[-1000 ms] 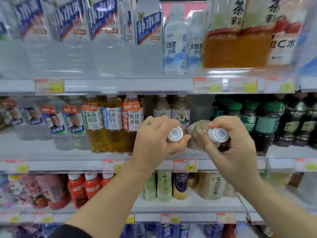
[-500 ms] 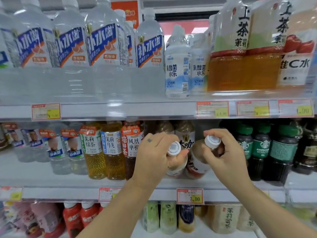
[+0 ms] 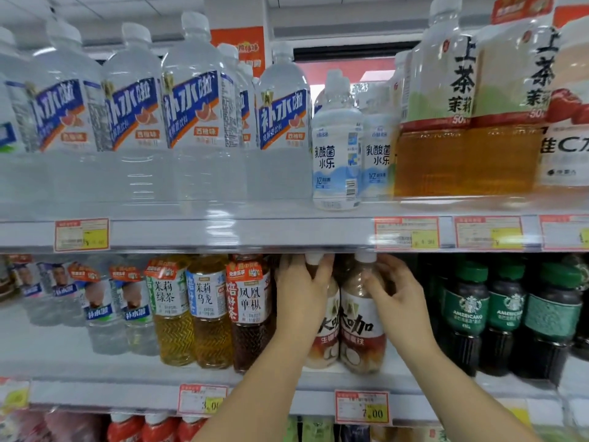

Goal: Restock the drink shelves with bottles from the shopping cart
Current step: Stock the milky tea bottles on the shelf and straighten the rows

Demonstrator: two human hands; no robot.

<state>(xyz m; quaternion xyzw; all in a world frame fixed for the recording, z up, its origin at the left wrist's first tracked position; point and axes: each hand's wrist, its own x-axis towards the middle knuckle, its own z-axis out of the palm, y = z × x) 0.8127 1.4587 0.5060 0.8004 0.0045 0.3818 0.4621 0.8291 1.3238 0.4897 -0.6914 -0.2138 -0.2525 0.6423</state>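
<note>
Two brown coffee-drink bottles with white caps stand upright side by side on the middle shelf (image 3: 318,382). My left hand (image 3: 301,293) grips the left bottle (image 3: 326,342) around its neck and upper body, hiding most of it. My right hand (image 3: 398,298) holds the right bottle (image 3: 360,327) by its shoulder, fingers curled around it. Both bottle bases rest on the shelf near its front edge. The shopping cart is out of view.
Tea bottles (image 3: 210,311) stand just left of my hands, dark green-capped coffee bottles (image 3: 468,314) just right. The upper shelf edge (image 3: 242,234) hangs right above the caps, loaded with large water bottles (image 3: 197,122). Price tags (image 3: 361,408) line the shelf fronts.
Both bottles went from tilted, caps toward me, to upright on the middle shelf. My hands moved forward and up with them, sliding from the caps to the necks and shoulders.
</note>
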